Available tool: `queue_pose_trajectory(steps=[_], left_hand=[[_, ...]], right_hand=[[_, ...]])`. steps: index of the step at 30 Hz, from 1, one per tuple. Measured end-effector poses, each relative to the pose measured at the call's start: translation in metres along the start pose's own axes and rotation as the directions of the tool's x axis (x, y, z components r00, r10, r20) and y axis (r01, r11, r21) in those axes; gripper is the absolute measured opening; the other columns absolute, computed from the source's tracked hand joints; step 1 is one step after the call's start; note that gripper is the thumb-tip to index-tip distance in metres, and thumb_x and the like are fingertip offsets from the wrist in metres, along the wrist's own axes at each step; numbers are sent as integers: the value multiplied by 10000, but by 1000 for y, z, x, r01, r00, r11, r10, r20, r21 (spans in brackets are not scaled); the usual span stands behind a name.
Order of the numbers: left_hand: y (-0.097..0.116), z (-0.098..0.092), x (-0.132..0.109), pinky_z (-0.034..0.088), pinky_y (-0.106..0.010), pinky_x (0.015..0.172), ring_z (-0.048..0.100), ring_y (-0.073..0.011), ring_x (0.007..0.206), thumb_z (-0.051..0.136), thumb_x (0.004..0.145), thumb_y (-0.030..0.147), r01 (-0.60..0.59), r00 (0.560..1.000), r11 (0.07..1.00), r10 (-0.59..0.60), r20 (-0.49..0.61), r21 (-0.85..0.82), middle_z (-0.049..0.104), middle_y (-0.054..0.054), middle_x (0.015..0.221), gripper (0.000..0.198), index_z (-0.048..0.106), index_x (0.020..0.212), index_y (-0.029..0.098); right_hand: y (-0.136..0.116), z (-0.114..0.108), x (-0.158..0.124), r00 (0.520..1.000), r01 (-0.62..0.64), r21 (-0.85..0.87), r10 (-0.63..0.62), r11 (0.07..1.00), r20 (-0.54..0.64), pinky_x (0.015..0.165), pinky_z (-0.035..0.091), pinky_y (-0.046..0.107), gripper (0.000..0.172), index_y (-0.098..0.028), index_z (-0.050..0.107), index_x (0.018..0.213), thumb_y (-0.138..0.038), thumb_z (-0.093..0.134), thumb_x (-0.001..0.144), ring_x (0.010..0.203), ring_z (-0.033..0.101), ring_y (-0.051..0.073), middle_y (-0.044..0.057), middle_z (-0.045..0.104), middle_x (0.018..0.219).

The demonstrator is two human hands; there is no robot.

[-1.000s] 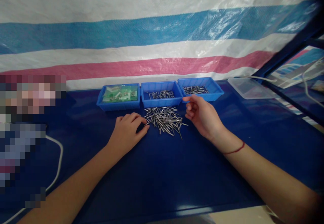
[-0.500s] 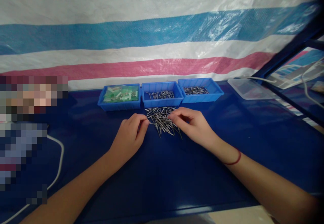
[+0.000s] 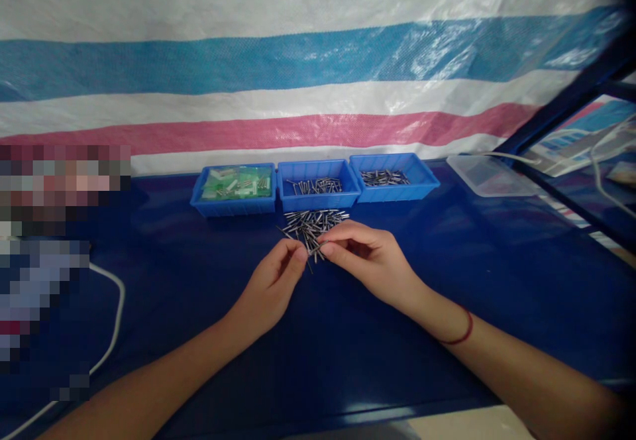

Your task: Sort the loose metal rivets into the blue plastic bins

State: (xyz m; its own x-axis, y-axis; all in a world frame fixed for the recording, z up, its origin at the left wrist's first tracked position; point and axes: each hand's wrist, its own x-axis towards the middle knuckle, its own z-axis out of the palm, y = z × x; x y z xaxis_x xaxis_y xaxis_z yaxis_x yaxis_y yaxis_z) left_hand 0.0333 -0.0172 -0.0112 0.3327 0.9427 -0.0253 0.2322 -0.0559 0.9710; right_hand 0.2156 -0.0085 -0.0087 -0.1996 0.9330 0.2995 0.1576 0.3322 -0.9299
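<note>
My left hand point(image 3: 278, 274) is closed in a pinch, its fingertips at the near edge of a pile of thin metal pins point(image 3: 311, 224). Facing it, my right hand point(image 3: 375, 258) also pinches, thumb against forefinger. A slim metal pin point(image 3: 317, 248) spans the small gap between the two sets of fingertips. Its ends are covered by the fingers, so its exact kind is too small to tell. The right hand hides the right side of the pile.
Behind the pile stand three blue bins: the left bin point(image 3: 233, 209) with green plastic bags of small parts, the middle bin point(image 3: 320, 200) and right bin point(image 3: 397, 193) with loose metal pieces. A clear plastic lid point(image 3: 491, 176) lies right. A white cable point(image 3: 119, 307) runs left, near another person.
Both hands have come together in front of the pile. The left moved right and slightly nearer; the right moved left and down, from the pile to the pin at the left fingertips.
</note>
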Motion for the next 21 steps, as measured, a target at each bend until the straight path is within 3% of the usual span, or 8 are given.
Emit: queue_pose_trajectory(steps=[6,11,16,21], left_hand=[[0,-1,0,350,-236,590,403,-111,602,374,964,466,-3,999,999,1,39,37,422,43,652,356,485,783,181],[3,-1,0,375,-234,612,436,-114,621,359,972,431,-9,998,1000,7,58,24,442,30,660,359,498,757,179],[4,-1,-1,391,-242,627,466,-120,647,421,954,411,-43,995,999,41,92,23,487,21,702,292,581,917,170],[-1,0,0,424,-262,718,543,-153,826,516,917,359,-84,995,996,81,59,42,569,-28,891,226,617,998,174]], right_hand=[[-2,1,-1,998,16,56,-19,998,55,641,482,294,127,-235,721,929,-283,649,836,794,604,159,45,667,874],[-2,3,-2,999,-7,110,3,994,33,627,478,288,96,-222,712,882,-279,658,827,757,605,150,38,668,836],[-2,4,-2,1000,-21,109,19,994,19,627,476,287,82,-206,697,857,-271,660,822,749,611,152,34,667,804],[-3,4,-3,1000,3,56,-4,998,28,627,463,290,77,-199,695,870,-234,636,833,764,607,158,47,664,828]])
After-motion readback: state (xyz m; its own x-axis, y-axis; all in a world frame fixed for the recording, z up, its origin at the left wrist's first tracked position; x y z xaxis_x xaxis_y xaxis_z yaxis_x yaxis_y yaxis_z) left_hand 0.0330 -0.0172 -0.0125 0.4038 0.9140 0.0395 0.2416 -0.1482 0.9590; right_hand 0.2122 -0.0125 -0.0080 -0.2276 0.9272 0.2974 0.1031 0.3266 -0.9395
